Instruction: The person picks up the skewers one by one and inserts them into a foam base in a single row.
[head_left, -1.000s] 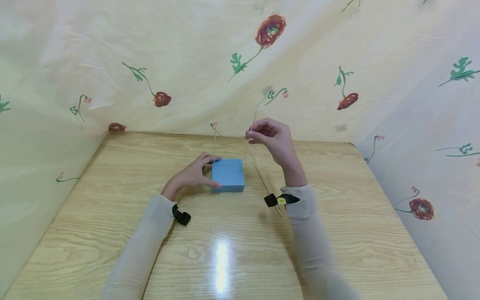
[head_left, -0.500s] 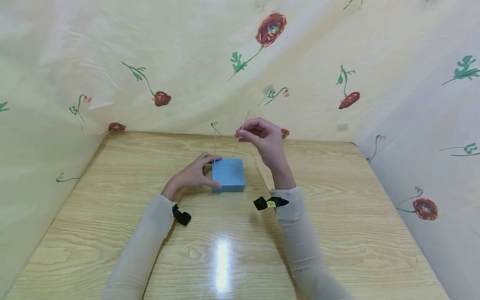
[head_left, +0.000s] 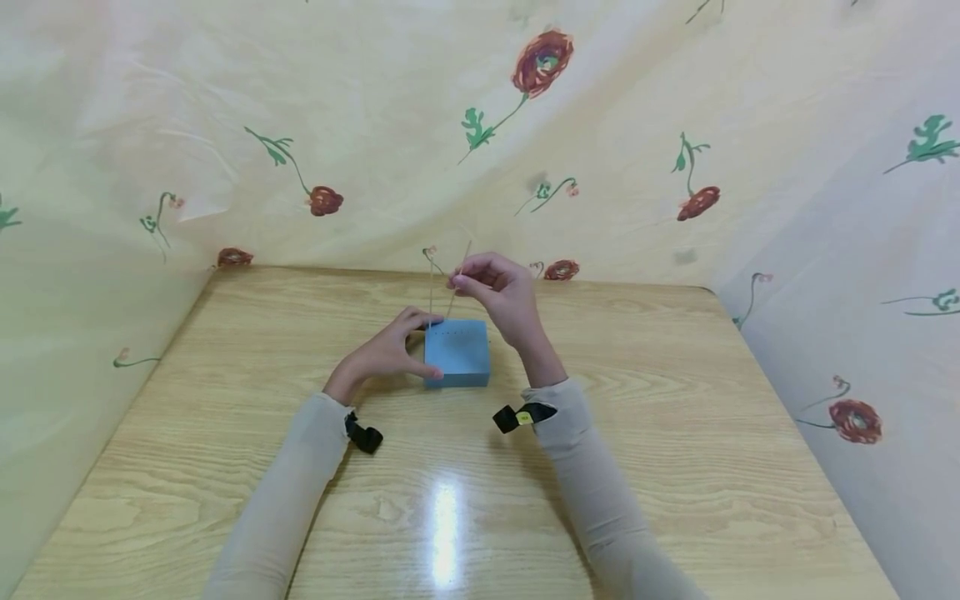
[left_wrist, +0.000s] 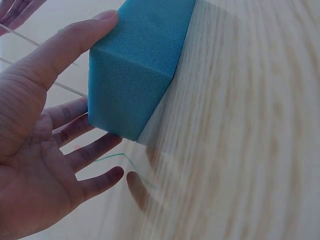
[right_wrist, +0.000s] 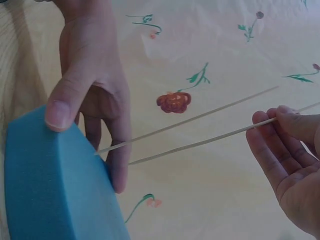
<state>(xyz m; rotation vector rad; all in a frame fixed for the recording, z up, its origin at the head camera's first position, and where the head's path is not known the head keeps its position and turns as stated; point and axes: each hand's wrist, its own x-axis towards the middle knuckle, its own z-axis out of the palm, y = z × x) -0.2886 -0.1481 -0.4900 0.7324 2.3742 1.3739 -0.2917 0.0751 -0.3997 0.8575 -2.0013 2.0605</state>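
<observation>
A blue foam block (head_left: 461,360) with a row of small dark holes lies on the table. My left hand (head_left: 386,346) grips it from the left, thumb at the front and a finger at the back, seen closely in the left wrist view. One thin wooden skewer (right_wrist: 200,116) stands up from the block's back left corner. Above the block, my right hand (head_left: 501,298) pinches a second skewer (right_wrist: 190,146) between thumb and fingers, tilted, its lower end close to the block's back edge. Whether that end touches the foam, I cannot tell.
The wooden table (head_left: 675,433) carries the block and reflects a bright light streak in front. A cloth with printed flowers (head_left: 375,125) hangs behind and along the sides. Dark straps (head_left: 536,412) sit on both wrists.
My right hand has moved left and a little down with its skewer, toward the block. The loose skewers on the table are now hidden behind the right arm. The left hand stays put.
</observation>
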